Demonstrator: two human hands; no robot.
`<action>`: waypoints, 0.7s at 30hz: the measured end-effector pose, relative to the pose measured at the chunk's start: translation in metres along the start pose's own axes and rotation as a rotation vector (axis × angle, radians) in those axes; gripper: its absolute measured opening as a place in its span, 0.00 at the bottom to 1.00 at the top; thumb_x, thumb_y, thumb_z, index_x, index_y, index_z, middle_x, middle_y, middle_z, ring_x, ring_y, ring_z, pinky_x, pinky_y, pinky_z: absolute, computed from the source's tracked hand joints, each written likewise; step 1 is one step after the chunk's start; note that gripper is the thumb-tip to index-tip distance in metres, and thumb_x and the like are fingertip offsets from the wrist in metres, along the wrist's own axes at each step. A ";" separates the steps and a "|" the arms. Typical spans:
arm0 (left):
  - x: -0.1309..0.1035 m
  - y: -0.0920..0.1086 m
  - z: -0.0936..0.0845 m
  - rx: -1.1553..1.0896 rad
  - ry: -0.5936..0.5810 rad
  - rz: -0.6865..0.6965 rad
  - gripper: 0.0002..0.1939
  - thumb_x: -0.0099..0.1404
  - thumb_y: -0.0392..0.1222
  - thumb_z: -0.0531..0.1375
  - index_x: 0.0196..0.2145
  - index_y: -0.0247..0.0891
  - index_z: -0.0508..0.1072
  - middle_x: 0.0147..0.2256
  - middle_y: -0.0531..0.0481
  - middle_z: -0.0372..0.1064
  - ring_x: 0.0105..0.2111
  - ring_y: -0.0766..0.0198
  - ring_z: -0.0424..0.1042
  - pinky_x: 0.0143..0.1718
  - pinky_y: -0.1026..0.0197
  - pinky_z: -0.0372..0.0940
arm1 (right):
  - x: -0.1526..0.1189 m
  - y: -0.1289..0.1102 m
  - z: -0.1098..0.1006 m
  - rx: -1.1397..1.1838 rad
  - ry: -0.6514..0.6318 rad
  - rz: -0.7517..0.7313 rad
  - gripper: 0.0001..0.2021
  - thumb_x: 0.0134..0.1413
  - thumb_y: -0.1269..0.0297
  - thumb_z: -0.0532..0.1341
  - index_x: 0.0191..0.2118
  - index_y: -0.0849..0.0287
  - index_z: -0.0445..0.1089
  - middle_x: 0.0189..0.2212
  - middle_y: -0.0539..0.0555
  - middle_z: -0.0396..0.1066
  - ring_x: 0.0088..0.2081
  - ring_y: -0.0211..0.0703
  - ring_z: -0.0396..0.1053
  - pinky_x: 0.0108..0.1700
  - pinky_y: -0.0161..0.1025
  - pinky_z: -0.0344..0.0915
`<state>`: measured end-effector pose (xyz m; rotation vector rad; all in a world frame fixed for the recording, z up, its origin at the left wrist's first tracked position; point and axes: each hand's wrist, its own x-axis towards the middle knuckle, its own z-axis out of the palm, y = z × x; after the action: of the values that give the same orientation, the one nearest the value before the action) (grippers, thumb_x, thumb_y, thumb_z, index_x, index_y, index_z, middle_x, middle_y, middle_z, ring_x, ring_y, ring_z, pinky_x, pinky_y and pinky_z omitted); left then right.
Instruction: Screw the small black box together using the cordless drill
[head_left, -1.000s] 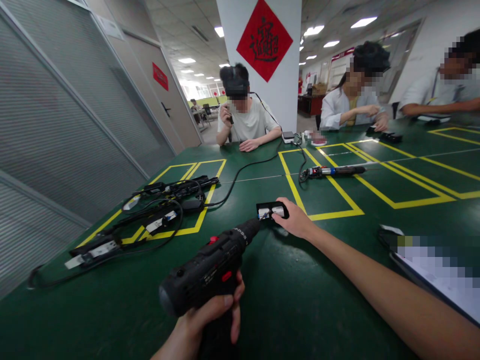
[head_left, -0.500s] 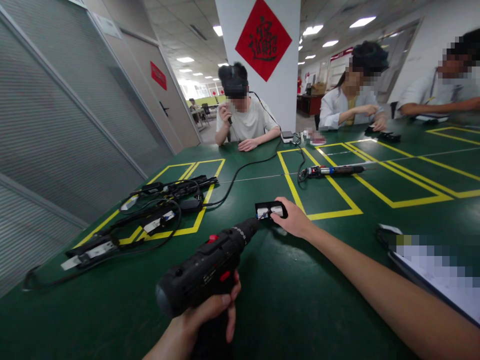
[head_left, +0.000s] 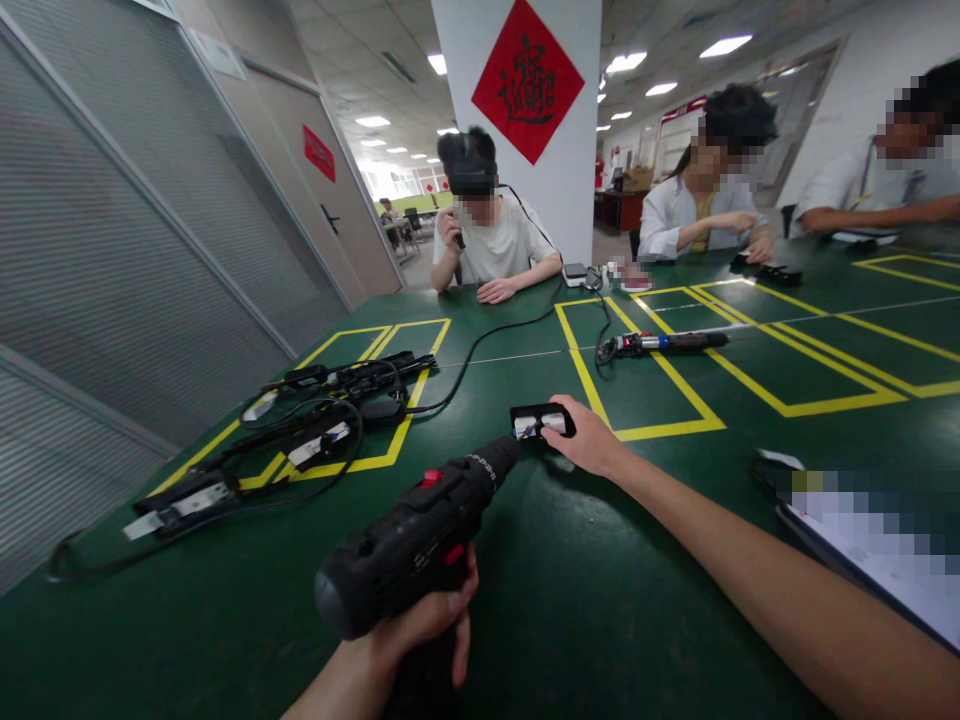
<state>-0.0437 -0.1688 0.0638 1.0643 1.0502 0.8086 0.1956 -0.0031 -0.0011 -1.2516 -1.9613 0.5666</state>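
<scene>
In the lower middle, my left hand (head_left: 420, 632) is wrapped round the handle of a black cordless drill (head_left: 409, 545) with red buttons. The drill points away and to the right. Its chuck and bit end at the left side of a small black box-like part (head_left: 516, 412) with white pieces on its near face. Whether the bit touches it I cannot tell. My right hand (head_left: 589, 440) grips the right end of that part, thumb on the near face and fingers behind, just above or on the green table.
The green table (head_left: 615, 580) has yellow tape outlines. At left lie black cables and adapters (head_left: 322, 440) with white labels. A slim tool with a cable (head_left: 667, 342) lies beyond my right hand; a clipboard with paper (head_left: 862, 560) is at right. Several people sit across the table.
The drill has shifted very slightly, its rear end a little lower and to the right. My right hand and the black part stay where they were.
</scene>
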 end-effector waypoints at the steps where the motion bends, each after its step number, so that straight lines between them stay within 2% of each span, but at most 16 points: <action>1: 0.001 0.000 -0.001 0.003 -0.002 -0.001 0.12 0.57 0.43 0.57 0.39 0.38 0.67 0.28 0.53 0.66 0.17 0.65 0.69 0.22 0.60 0.62 | 0.000 0.000 0.000 0.004 -0.004 0.001 0.17 0.51 0.59 0.57 0.47 0.56 0.60 0.40 0.54 0.66 0.39 0.42 0.64 0.40 0.40 0.60; 5: 0.004 -0.002 -0.005 0.010 -0.047 -0.004 0.17 0.52 0.48 0.62 0.38 0.38 0.68 0.27 0.52 0.67 0.15 0.63 0.70 0.18 0.61 0.61 | -0.001 0.000 -0.001 0.008 -0.006 -0.004 0.17 0.51 0.59 0.57 0.47 0.56 0.60 0.39 0.54 0.66 0.38 0.42 0.64 0.40 0.40 0.59; 10: 0.002 0.001 -0.004 0.052 -0.031 0.009 0.15 0.58 0.43 0.57 0.43 0.38 0.66 0.31 0.50 0.67 0.17 0.65 0.69 0.22 0.60 0.60 | -0.001 -0.001 -0.002 -0.002 -0.001 -0.004 0.17 0.51 0.58 0.57 0.48 0.56 0.60 0.39 0.53 0.66 0.39 0.43 0.64 0.40 0.39 0.60; 21: -0.002 0.003 -0.001 0.058 0.014 -0.001 0.15 0.57 0.41 0.56 0.43 0.38 0.65 0.31 0.50 0.67 0.17 0.66 0.69 0.23 0.60 0.61 | -0.001 0.001 0.000 0.003 0.008 -0.022 0.17 0.51 0.59 0.57 0.47 0.56 0.60 0.39 0.53 0.66 0.38 0.42 0.64 0.40 0.39 0.59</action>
<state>-0.0450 -0.1690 0.0672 1.1084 1.0922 0.7898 0.1957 -0.0033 -0.0020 -1.2278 -1.9646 0.5524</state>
